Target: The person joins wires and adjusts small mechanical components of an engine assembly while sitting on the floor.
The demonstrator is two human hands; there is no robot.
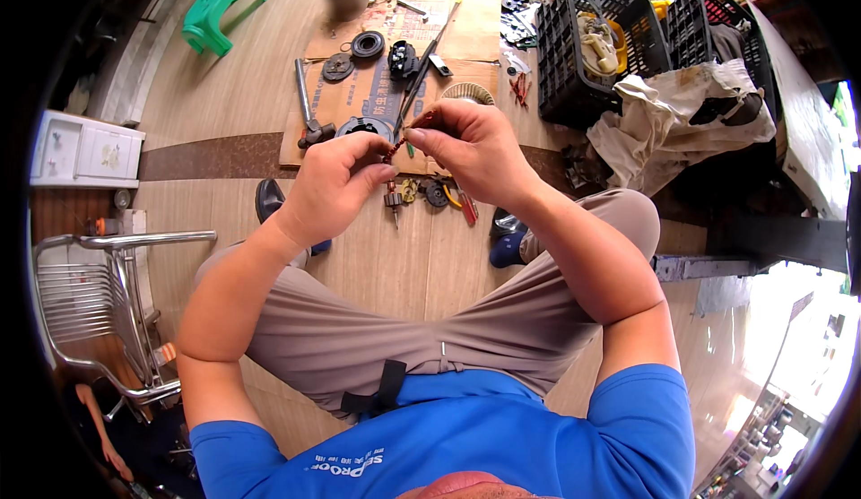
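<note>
Closest to us is our blue shirt (466, 436), and past it our knees in tan trousers (421, 320). We sit above a wooden floor (215, 95).

Our left hand (332, 185) and right hand (471, 145) are lifted up in front of us, close together. Both pinch a small dark red part (401, 143) with the fingertips, so it hangs in the air between them. Our wrists bend in and our elbows stick out wide.

Under our hands lies a flat brown cardboard sheet (466, 37) on the floor. Round black metal rings (367, 44) and a long grey metal tool (305, 95) rest on it. More small parts (421, 192) lie just below our hands. Two black plastic crates (583, 42) stand to the right, with a dirty white cloth (673, 113) draped beside them. A shiny metal chair (99, 302) stands at our left. A green plastic stool (220, 6) sits far off.
</note>
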